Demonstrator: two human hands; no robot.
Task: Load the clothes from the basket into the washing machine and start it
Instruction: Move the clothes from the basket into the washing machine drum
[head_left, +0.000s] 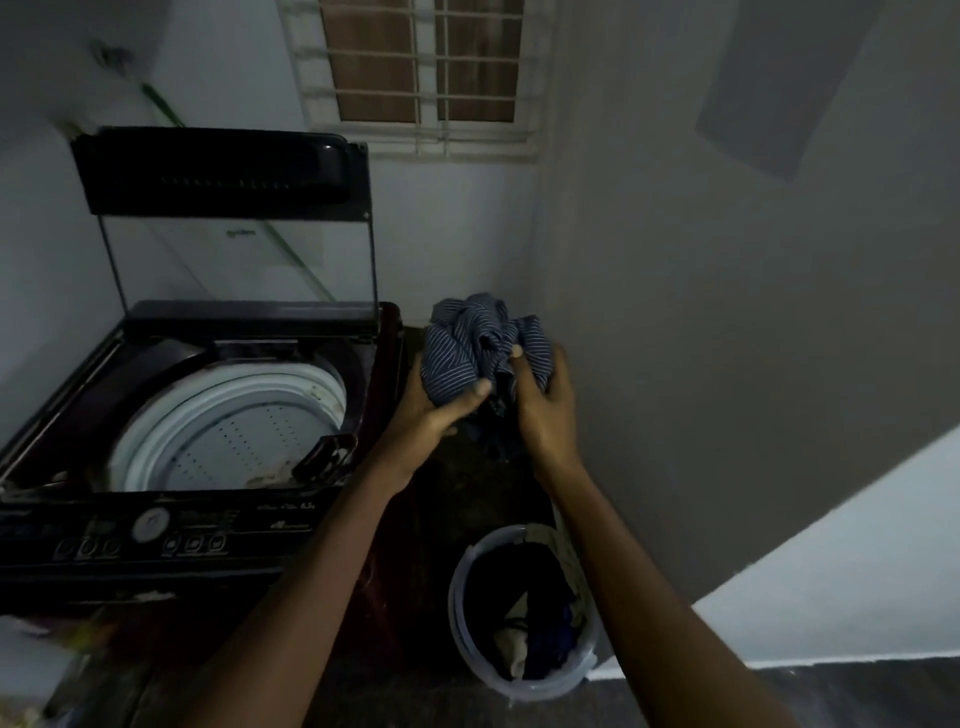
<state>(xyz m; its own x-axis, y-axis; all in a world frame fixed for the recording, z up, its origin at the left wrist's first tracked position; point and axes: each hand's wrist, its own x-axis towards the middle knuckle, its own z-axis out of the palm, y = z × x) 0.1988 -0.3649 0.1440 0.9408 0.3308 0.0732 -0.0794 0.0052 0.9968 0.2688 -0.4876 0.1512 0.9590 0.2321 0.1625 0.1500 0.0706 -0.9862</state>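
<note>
head view, dim light. both arms reach out over the floor gap between machine and wall.
left hand (441, 410): grips the lower left of a bunched blue striped garment (478, 343), thumb pressed onto the cloth.
right hand (548, 410): grips the right side of the same bundle, fingers curled into the folds.
garment: held in the air, apart from both basket and machine. a dark tail of cloth hangs between the wrists.
washing machine (311, 540): at 9 o'clock of the hands. top-loader, lid (223, 171) standing upright, white perforated drum (234, 431) exposed. round dial (150, 525) on the near control panel.
basket (540, 688): at 6 o'clock of the hands, on the floor, near the machine's right flank. dark and pale clothes (540, 629) lie inside.
barred window (426, 67): at 12 o'clock, on the back wall.
</note>
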